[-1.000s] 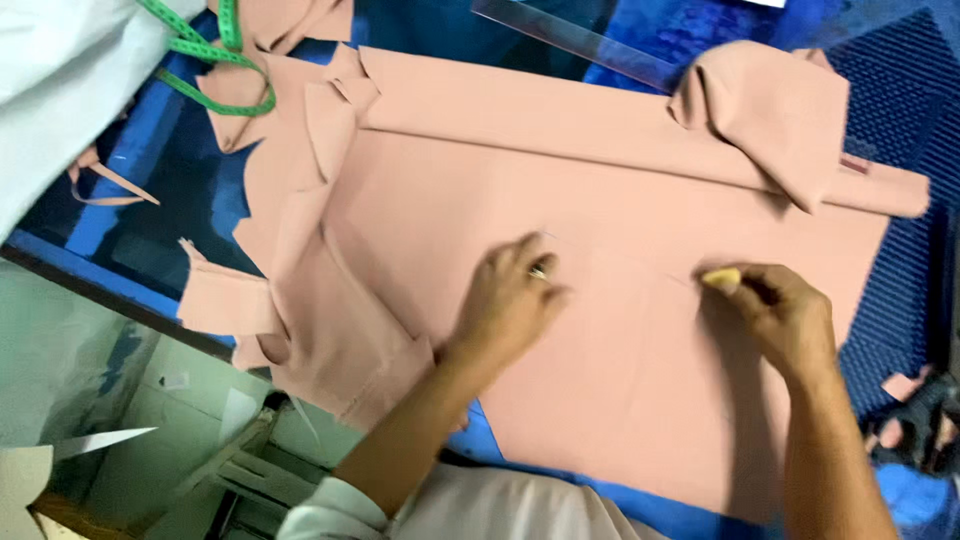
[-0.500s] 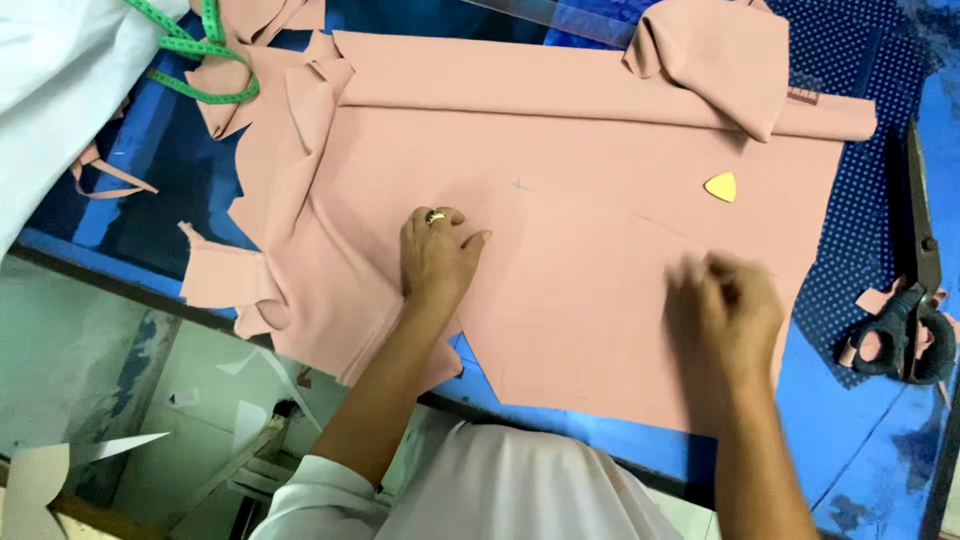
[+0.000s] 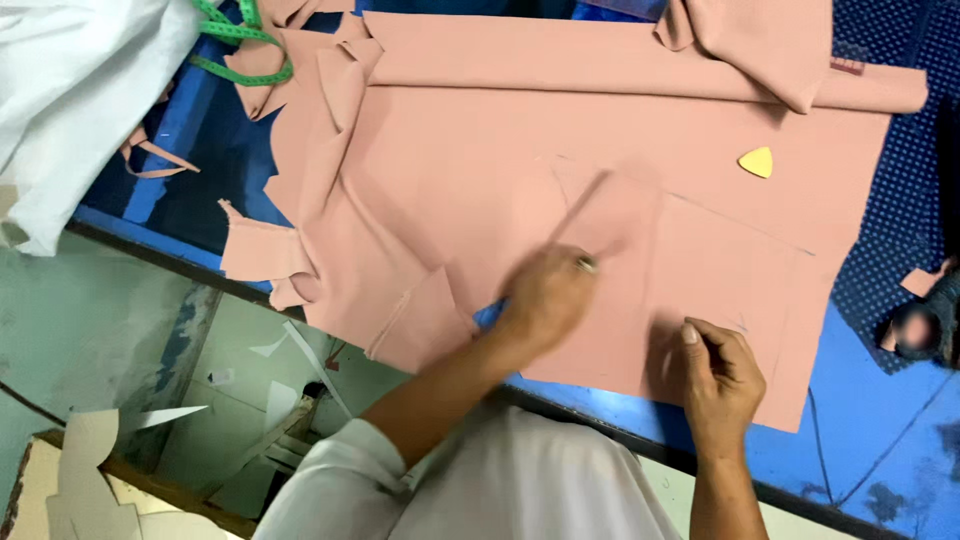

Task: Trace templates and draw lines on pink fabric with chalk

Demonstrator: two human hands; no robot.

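Note:
A large piece of salmon-pink fabric (image 3: 600,130) lies spread over a blue table (image 3: 860,400). My left hand (image 3: 545,300) is blurred with motion and grips a fold of the fabric near the front edge, lifting a flap of it. My right hand (image 3: 720,385) rests at the fabric's lower right part, thumb and fingers pinching its edge. A yellow triangular tailor's chalk (image 3: 757,161) lies loose on the fabric, up and to the right of both hands.
A green measuring tape (image 3: 235,45) lies at the back left by pink offcuts (image 3: 255,255). White cloth (image 3: 70,90) hangs at the far left. Dark blue dotted fabric (image 3: 910,200) and black scissors handles (image 3: 920,330) sit at the right. Paper scraps lie on the floor below.
My right hand let the chalk go on the fabric and came down to the front edge. My left hand slid toward me and now lifts a fold of fabric.

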